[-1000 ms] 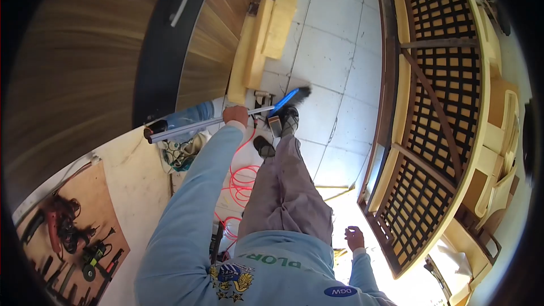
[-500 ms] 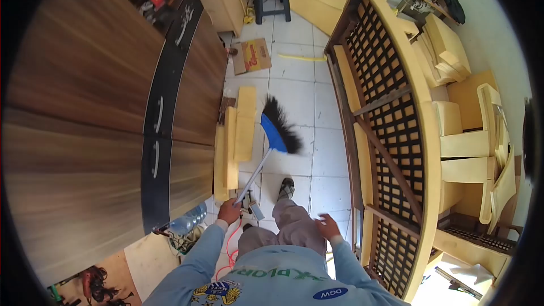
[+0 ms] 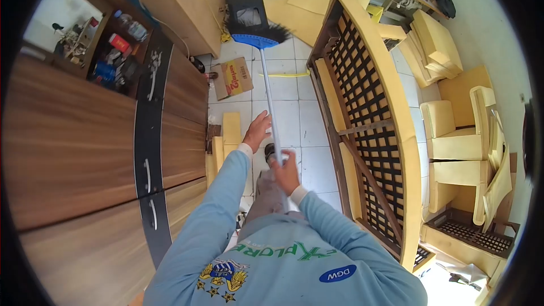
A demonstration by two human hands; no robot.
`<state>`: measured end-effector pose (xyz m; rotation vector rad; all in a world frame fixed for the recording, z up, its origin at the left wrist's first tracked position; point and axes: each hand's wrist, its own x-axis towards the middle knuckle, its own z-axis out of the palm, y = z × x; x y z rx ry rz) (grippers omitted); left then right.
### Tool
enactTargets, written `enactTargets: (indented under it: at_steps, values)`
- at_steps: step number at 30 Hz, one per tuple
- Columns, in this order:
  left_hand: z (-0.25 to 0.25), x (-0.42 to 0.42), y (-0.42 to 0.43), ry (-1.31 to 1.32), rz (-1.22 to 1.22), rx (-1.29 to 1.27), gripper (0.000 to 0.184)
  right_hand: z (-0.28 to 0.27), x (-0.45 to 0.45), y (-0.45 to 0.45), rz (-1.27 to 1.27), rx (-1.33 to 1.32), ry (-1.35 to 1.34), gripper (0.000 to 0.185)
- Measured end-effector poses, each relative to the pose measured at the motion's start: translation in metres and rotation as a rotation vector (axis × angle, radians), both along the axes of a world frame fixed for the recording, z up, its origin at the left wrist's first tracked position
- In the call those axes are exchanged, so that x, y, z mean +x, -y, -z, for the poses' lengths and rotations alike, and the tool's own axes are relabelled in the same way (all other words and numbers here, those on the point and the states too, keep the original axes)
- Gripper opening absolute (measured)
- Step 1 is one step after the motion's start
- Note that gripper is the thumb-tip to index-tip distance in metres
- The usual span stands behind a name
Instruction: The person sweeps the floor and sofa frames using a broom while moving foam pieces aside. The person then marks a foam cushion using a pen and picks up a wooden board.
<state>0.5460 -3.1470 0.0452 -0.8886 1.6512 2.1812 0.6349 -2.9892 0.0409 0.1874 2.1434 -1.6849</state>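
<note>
The broom (image 3: 268, 89) points ahead, gripped by my right fingers (image 3: 276, 168); my left fingers (image 3: 260, 123), released and spread, stand just beside it. Open tiled floor (image 3: 306, 130) runs forward, edged left by cardboard (image 3: 233, 79) and yellow blocks (image 3: 232, 127), right by the webbed frame (image 3: 368, 127).

Plastic broom head (image 3: 256, 41), smooth floor tiles (image 3: 315, 161), matt cardboard (image 3: 236, 78)

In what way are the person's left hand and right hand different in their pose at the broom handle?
The left hand is open beside the broom handle, and whether it touches is unclear; the right hand is curled around it. The left hand is nearer the bristles, while the right hand is lower along the handle. Both hands come out of light-blue sleeves with pale cuffs.
</note>
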Motion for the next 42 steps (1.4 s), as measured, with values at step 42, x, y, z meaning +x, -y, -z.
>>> enactTargets:
  at_steps: [42]
  values:
    - [0.229,-0.666,0.576,0.517,0.459,-0.432,0.047,0.145,-0.914,0.293,0.218,-0.134,0.618,0.05]
